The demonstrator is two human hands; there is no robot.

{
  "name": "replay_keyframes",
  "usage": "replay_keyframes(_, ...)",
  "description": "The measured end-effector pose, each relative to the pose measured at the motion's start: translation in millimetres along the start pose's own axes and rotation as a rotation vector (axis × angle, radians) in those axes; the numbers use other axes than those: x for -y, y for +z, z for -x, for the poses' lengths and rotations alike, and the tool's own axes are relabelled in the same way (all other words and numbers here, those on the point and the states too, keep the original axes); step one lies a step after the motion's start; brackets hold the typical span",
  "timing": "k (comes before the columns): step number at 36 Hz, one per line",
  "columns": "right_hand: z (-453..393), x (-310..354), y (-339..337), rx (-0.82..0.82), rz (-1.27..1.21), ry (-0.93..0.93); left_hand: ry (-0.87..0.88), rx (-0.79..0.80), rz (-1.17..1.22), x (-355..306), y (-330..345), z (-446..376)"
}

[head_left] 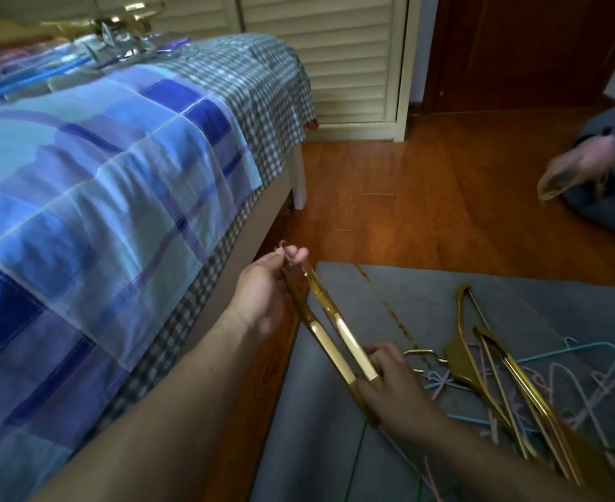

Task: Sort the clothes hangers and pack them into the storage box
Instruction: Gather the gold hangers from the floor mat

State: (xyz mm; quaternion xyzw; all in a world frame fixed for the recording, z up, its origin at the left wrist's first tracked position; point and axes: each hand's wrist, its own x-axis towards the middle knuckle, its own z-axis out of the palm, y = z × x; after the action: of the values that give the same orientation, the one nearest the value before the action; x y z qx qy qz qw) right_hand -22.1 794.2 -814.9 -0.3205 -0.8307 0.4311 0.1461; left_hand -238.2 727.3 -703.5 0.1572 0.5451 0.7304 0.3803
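Both forearms reach in from the bottom edge, and between them the gold hangers (pixel 329 331) are held as a pair above the strip of wooden floor (pixel 407 182) between bed and mat. At their hook end the left hand (pixel 268 288) pinches them with curled fingers, close beside the bed's (pixel 92 168) hanging checked edge. Lower down, the right hand (pixel 394 384) grips their bars over the grey mat (pixel 320 411). To the right on that mat lies a loose pile of hangers (pixel 508 378), gold over thin pastel wire ones. Open floor stretches beyond the mat's far edge toward the louvred doors (pixel 335 56). Another person's hand (pixel 577 168), blurred, shows at the right edge.
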Motion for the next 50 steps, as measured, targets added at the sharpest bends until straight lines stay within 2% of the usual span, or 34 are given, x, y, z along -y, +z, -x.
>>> replay_keyframes(7, -7, -2, -28, -0.154, -0.08, 0.12, 0.037, -0.118, -0.267, -4, -4, -1)
replay_keyframes(10, -23, -3, -59, -0.15, 0.263, 0.13, 0.046, -0.115, -0.268, -6, -11, 1)
replay_keyframes(11, -28, -4, -71, -0.214, 0.414, 0.142, 0.053, -0.106, -0.289, -7, -14, 2)
replay_keyframes(13, -36, -4, -96, -0.444, 0.66, 0.144, 0.068, -0.094, -0.329, -10, -19, 1)
replay_keyframes(16, -43, -7, -128, -0.64, 0.863, 0.133, 0.079, -0.124, -0.367, -13, -24, -1)
replay_keyframes(20, -42, -25, -156, -0.717, 0.901, 0.071, 0.089, -0.158, -0.409, -15, -28, 1)
replay_keyframes(25, -46, -42, -170, -0.819, 0.725, 0.118, 0.089, -0.145, -0.441, -19, -26, 1)
replay_keyframes(28, -54, -39, -166, -0.775, 0.729, 0.027, 0.112, -0.089, -0.491, -21, -12, 4)
replay_keyframes(32, -72, -35, -152, -0.695, 0.631, -0.015, 0.048, 0.06, -0.539, -25, 5, 11)
replay_keyframes(34, -81, -29, -147, -0.678, 0.502, -0.025, 0.021, 0.1, -0.566, -24, 12, 14)
replay_keyframes(37, -85, -14, -142, -0.735, 0.223, 0.036, -0.029, 0.172, -0.557, -24, 22, 19)
replay_keyframes(41, -83, -12, -131, -0.62, 0.296, -0.057, -0.066, 0.254, -0.515, -35, 33, 24)
replay_keyframes(46, -87, -32, -122, -0.432, 0.34, 0.037, -0.152, 0.343, -0.543, -40, 51, 31)
replay_keyframes(50, -89, -60, -126, -0.406, 0.389, 0.138, -0.184, 0.419, -0.613, -31, 59, 34)
